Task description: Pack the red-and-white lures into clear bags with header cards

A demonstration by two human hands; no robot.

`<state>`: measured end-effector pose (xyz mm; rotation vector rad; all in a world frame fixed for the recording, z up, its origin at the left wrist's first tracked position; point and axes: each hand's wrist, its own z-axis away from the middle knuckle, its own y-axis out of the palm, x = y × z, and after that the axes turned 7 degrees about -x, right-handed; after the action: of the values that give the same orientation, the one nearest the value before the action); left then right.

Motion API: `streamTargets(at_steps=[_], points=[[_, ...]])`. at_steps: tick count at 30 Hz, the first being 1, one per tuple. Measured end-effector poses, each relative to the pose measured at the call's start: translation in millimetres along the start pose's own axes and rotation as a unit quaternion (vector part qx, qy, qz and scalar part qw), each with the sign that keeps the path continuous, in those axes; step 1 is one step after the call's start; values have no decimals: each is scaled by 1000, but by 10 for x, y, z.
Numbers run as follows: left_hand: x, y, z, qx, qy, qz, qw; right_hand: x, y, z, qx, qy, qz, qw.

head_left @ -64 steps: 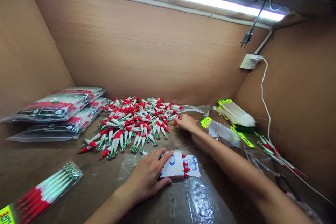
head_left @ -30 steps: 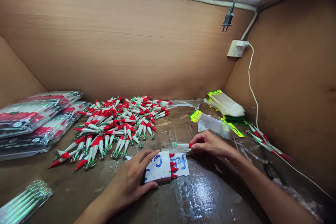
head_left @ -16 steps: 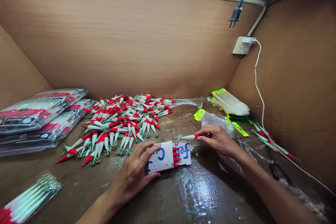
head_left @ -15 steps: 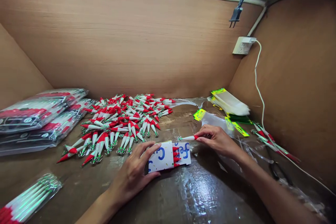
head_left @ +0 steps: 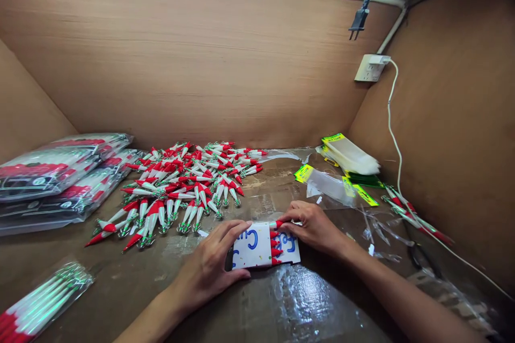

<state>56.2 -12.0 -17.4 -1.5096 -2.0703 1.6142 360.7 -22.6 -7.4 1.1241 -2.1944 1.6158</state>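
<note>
A small white card holder [head_left: 257, 245] with blue lettering lies on the brown table, and red tips of several lures stick out of its right side. My left hand [head_left: 209, 268] grips the holder's left end, thumb below and fingers on top. My right hand [head_left: 311, 225] pinches the red end of a red-and-white lure [head_left: 277, 224] that sits mostly inside the holder at its top edge. A big heap of loose red-and-white lures [head_left: 189, 182] with green hooks lies just behind the holder.
Filled plastic packs [head_left: 56, 177] are stacked at the left, and one more pack [head_left: 40, 300] lies at the front left. Empty bags with yellow headers [head_left: 346, 166] sit at the right. A white cable [head_left: 396, 144] hangs from a wall socket [head_left: 370, 68].
My right hand took a lure from the heap, carried it back to the holder and pushed it in at the top. My left hand stayed on the holder.
</note>
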Motion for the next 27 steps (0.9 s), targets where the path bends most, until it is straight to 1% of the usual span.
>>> streamTargets(at_steps=[4,9,12,14,15,16,17,18,19,21,24,27], points=[[-17,25,9,15,-1,8,1000,90,183,-30,-16,7,-30,999],[-7,15,12,34,-14,10,999,49,368,-49,25,-23,-64,997],[-4,8,8,49,-19,5,999,-18,349,-77,31,-37,-57,997],[-6,6,9,54,-20,-2,998,-122,227,-114,28,-40,-40,998],[-6,4,10,55,-21,-5,998,-205,132,-133,13,-25,-13,1000],[-6,1,12,56,-21,-8,998,-310,21,-148,-11,9,34,999],[-6,-3,14,55,-20,-11,998,-432,-96,-156,-45,62,99,992],[-6,-8,16,52,-19,-14,998,-564,-211,-156,-78,132,182,971],[-5,-13,18,49,-17,-17,998,-698,-314,-149,-85,200,256,942],[-3,-23,20,40,-13,-24,999,-930,-456,-120,-91,271,308,907],[-7,-37,23,36,-8,-32,999,-1115,-498,-87,-98,316,321,888],[-19,-59,26,37,-4,-28,999,-1124,-472,-90,-116,327,324,880]])
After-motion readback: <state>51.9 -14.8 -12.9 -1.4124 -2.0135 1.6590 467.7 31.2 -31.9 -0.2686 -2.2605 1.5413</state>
